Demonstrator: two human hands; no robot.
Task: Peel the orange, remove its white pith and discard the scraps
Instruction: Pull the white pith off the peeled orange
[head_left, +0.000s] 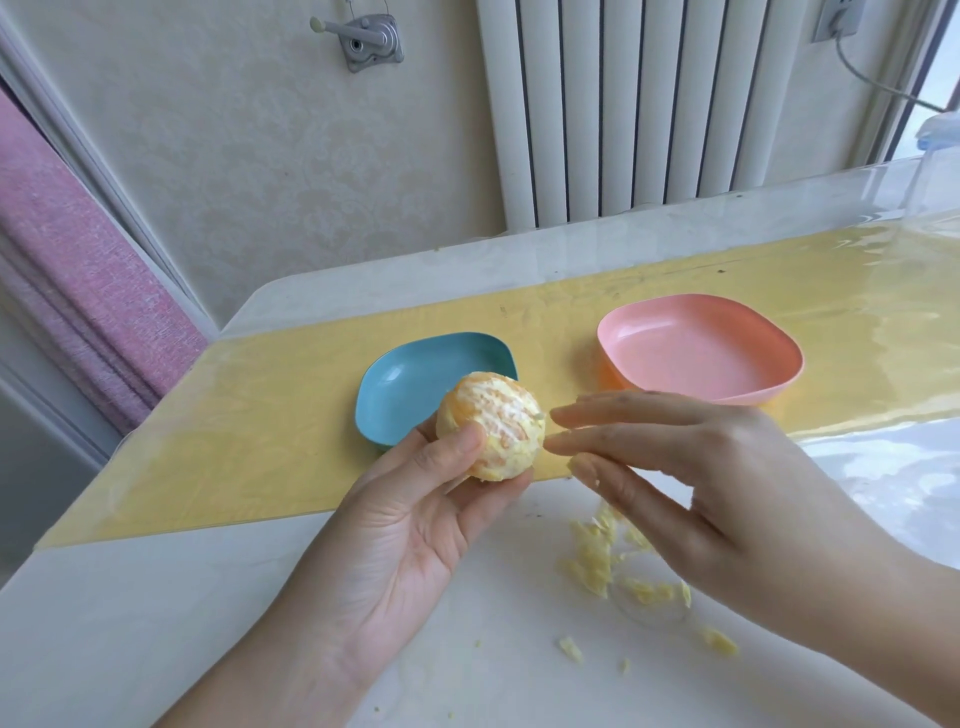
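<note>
**Holding one orange above the counter, two dishes behind it**

Watching through the head camera, I count one orange (493, 423), two shallow dishes and two bare hands. The left grip (415, 519) is curled round the orange from below, thumb on its front, holding it off the surface. The orange is peeled, with patches of white pith over the flesh. The right grip (727, 483) is spread, fingers straight, fingertips just beside the fruit's right side.

One blue dish (400, 384) sits directly behind the orange, and one pink dish (696, 353) lies to its right, the two apart. One loose heap of pith scraps (597, 564) lies under the right grip, with a few stray bits nearer me.

The white counter (182, 623) carries a yellow strip (260, 426) under a glossy clear cover; both dishes stand on it. Behind are a pale wall, one white radiator (623, 104) and a pink curtain (78, 286) at left.

The counter's left edge slants away at the corner. White surface stretches from the left wrist to that edge.
</note>
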